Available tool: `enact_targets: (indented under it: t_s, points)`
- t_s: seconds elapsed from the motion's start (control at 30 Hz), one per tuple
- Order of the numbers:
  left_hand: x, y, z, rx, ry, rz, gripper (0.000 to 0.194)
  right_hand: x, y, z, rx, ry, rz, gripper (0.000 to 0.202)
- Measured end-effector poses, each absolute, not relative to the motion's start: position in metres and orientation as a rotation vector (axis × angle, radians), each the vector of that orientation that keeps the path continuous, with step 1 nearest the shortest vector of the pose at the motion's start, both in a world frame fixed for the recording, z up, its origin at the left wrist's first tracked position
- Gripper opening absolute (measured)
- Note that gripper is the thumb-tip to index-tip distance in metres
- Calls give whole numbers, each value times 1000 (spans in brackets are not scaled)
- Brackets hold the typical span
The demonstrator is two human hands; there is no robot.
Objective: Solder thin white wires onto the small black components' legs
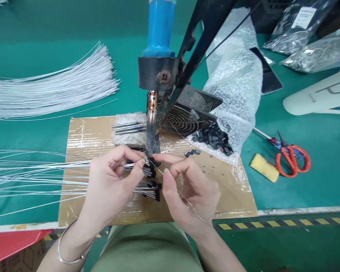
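Observation:
My left hand (113, 181) pinches the end of a white wire (73, 163) right at the tip of a soldering iron (151, 132). The iron points down from a black clamp under its blue handle (159, 26). Thumb and fingers of my right hand (189, 189) are closed on a thin solder wire (191, 206), which runs up to the iron's tip. The small part at the tip is too hidden to make out. Below my fingers lie wires with black ends (158, 192) on the cardboard (232, 196).
A thick bundle of white wires (53, 88) lies at the upper left. Behind the iron stands a black fan (184, 117). Small black parts (214, 138) spill from bubble wrap (238, 83). Orange-handled scissors (293, 160) and a yellow sponge (264, 167) are on the right.

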State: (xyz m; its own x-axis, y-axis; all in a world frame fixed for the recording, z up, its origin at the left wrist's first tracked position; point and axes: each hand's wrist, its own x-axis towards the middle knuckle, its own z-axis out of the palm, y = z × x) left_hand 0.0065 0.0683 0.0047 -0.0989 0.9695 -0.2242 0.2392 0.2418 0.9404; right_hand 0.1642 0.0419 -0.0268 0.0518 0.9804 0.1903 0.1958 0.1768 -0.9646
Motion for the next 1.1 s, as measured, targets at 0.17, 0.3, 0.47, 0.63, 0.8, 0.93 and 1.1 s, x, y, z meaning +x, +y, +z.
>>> enact_targets:
  t_s: [0.17,0.3,0.47,0.63,0.8,0.93,1.1]
  points:
    - [7,70,6,1160,1539,974,16,161,43,-25,-1261,-1385,859,21]
    - [8,70,8,1154,1538,973,15,160,44,-24,-1272,-1391,830,22]
    - [7,69,7,1156,1534,980,14,160,44,-23,-1270,-1399,812,23]
    - [6,68,5,1164,1529,990,11,160,44,-22,-1266,-1397,810,23]
    - [6,67,8,1168,1546,977,12,160,43,-25,-1242,-1393,821,22]
    - [7,67,9,1174,1552,979,12,160,42,-26,-1245,-1390,821,22]
    - [6,67,9,1159,1554,983,11,159,44,-24,-1251,-1398,804,21]
